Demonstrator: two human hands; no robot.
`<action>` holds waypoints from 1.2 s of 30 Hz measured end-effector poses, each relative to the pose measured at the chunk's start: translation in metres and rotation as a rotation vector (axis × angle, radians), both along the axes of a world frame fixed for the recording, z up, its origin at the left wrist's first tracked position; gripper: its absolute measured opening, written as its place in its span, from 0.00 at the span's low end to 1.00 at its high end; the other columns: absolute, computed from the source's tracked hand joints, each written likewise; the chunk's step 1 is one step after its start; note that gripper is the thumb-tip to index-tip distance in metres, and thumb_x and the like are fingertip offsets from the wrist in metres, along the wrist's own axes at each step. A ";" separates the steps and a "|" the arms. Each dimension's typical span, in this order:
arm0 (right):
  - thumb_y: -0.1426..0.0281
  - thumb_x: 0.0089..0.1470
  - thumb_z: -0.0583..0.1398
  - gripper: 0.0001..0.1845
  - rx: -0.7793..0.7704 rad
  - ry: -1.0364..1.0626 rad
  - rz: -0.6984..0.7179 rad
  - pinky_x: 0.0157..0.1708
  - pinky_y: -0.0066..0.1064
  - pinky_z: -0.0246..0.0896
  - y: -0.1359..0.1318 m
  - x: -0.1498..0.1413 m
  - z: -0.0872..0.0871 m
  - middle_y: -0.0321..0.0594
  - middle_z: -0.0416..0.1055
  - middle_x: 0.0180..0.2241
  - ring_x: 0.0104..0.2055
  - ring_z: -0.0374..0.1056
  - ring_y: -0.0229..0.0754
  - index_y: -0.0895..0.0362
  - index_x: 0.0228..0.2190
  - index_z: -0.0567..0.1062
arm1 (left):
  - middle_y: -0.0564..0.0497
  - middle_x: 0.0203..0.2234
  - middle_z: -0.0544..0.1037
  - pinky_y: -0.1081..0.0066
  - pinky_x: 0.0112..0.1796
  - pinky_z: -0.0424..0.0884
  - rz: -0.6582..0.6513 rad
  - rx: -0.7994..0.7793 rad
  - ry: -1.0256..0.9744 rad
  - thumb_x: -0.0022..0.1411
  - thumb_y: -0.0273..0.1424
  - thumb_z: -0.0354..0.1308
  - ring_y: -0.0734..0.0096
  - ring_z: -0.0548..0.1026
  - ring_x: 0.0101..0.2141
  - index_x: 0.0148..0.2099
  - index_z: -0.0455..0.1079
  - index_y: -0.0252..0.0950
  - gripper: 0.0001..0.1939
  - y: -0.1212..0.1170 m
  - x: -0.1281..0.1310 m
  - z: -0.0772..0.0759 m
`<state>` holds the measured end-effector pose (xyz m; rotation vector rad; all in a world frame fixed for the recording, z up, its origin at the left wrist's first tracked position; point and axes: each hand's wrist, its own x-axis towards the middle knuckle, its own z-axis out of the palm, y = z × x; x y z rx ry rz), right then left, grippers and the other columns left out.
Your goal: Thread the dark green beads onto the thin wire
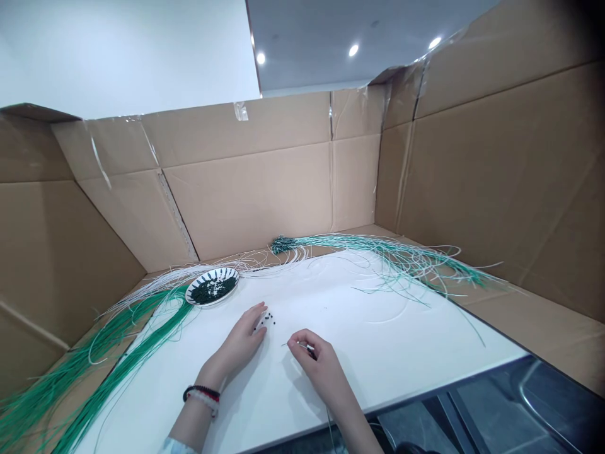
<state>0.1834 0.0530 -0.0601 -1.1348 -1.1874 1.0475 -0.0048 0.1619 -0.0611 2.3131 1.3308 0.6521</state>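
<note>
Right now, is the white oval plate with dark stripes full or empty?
Quite full: tiny dark and white beads cover the middle of the striped plate.

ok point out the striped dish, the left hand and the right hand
striped dish (213, 273): head view, on its far inner rim
left hand (241, 341): head view, on the back of it
right hand (319, 366): head view, on the back of it

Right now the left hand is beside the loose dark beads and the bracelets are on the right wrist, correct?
Wrong wrist: the bracelets are on the left one, as the head view shows. The left hand is beside the loose dark beads, as you say.
</note>
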 end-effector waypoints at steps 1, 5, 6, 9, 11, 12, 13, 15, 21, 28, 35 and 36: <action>0.56 0.58 0.62 0.16 0.001 0.002 -0.001 0.29 0.31 0.51 -0.001 0.000 0.000 0.28 0.57 0.23 0.25 0.56 0.38 0.56 0.28 0.71 | 0.42 0.64 0.68 0.40 0.60 0.63 -0.006 0.000 0.017 0.67 0.32 0.62 0.47 0.66 0.63 0.60 0.69 0.38 0.21 0.001 -0.003 0.003; 0.57 0.58 0.62 0.16 -0.011 0.012 0.005 0.29 0.31 0.51 -0.003 0.002 0.002 0.28 0.57 0.23 0.25 0.56 0.38 0.56 0.28 0.71 | 0.43 0.58 0.73 0.41 0.58 0.64 0.028 0.006 0.087 0.65 0.32 0.64 0.48 0.69 0.59 0.56 0.72 0.37 0.18 -0.001 -0.023 0.016; 0.57 0.58 0.62 0.16 -0.016 0.014 0.006 0.29 0.31 0.51 -0.003 0.002 0.002 0.28 0.57 0.23 0.25 0.56 0.38 0.56 0.28 0.71 | 0.44 0.54 0.76 0.43 0.56 0.66 0.038 0.003 0.098 0.65 0.32 0.64 0.51 0.72 0.56 0.53 0.73 0.36 0.15 -0.003 -0.027 0.018; 0.57 0.58 0.62 0.15 -0.020 0.018 0.010 0.29 0.31 0.50 -0.003 0.002 0.002 0.28 0.57 0.23 0.26 0.56 0.38 0.56 0.28 0.71 | 0.48 0.42 0.80 0.51 0.49 0.73 0.032 -0.024 0.095 0.67 0.33 0.62 0.59 0.78 0.45 0.45 0.75 0.35 0.08 -0.005 -0.031 0.021; 0.58 0.58 0.62 0.15 -0.018 0.020 0.013 0.29 0.31 0.50 -0.003 0.002 0.002 0.29 0.57 0.24 0.26 0.56 0.38 0.56 0.28 0.71 | 0.50 0.38 0.80 0.55 0.45 0.75 0.011 -0.045 0.066 0.68 0.34 0.61 0.62 0.79 0.41 0.42 0.75 0.35 0.07 -0.003 -0.026 0.019; 0.58 0.58 0.62 0.15 -0.018 0.020 0.012 0.29 0.31 0.50 -0.003 0.002 0.002 0.28 0.57 0.23 0.26 0.55 0.38 0.56 0.28 0.71 | 0.50 0.37 0.80 0.56 0.44 0.76 -0.001 -0.054 0.053 0.68 0.34 0.61 0.63 0.79 0.40 0.41 0.75 0.34 0.08 -0.001 -0.022 0.018; 0.58 0.58 0.62 0.15 -0.018 0.021 0.013 0.29 0.31 0.50 -0.003 0.002 0.003 0.28 0.57 0.23 0.25 0.55 0.38 0.56 0.28 0.70 | 0.51 0.36 0.80 0.57 0.43 0.76 -0.011 -0.062 0.042 0.68 0.35 0.61 0.64 0.80 0.39 0.41 0.75 0.34 0.08 0.002 -0.017 0.017; 0.57 0.57 0.62 0.15 -0.020 0.022 0.012 0.29 0.31 0.49 -0.003 0.002 0.003 0.28 0.56 0.23 0.25 0.54 0.38 0.56 0.28 0.70 | 0.51 0.35 0.80 0.58 0.42 0.77 -0.026 -0.074 0.031 0.68 0.35 0.61 0.64 0.80 0.37 0.41 0.75 0.34 0.09 0.007 -0.010 0.015; 0.57 0.57 0.62 0.15 -0.019 0.026 0.009 0.29 0.31 0.50 -0.003 0.003 0.003 0.28 0.56 0.23 0.25 0.55 0.37 0.56 0.28 0.70 | 0.48 0.43 0.79 0.55 0.44 0.76 -0.011 -0.067 0.013 0.66 0.35 0.63 0.61 0.79 0.41 0.51 0.73 0.35 0.13 0.009 -0.005 0.012; 0.56 0.57 0.63 0.16 -0.008 0.036 0.022 0.28 0.30 0.51 -0.002 0.002 0.002 0.28 0.56 0.23 0.24 0.54 0.37 0.56 0.28 0.70 | 0.48 0.45 0.79 0.56 0.43 0.77 -0.058 -0.035 -0.005 0.67 0.34 0.63 0.63 0.79 0.40 0.50 0.74 0.35 0.12 0.020 0.007 0.011; 0.57 0.56 0.62 0.16 -0.014 0.030 0.016 0.29 0.31 0.50 -0.003 0.002 0.002 0.28 0.57 0.23 0.25 0.55 0.38 0.55 0.28 0.70 | 0.50 0.38 0.80 0.59 0.40 0.77 0.022 0.065 -0.007 0.68 0.34 0.61 0.65 0.79 0.36 0.44 0.75 0.34 0.08 0.021 0.015 0.002; 0.57 0.56 0.62 0.15 -0.015 0.029 0.014 0.29 0.31 0.50 -0.003 0.002 0.002 0.28 0.57 0.23 0.25 0.55 0.38 0.55 0.28 0.70 | 0.50 0.38 0.80 0.59 0.41 0.77 0.033 0.080 0.003 0.68 0.34 0.61 0.65 0.80 0.37 0.43 0.75 0.34 0.08 0.019 0.016 0.002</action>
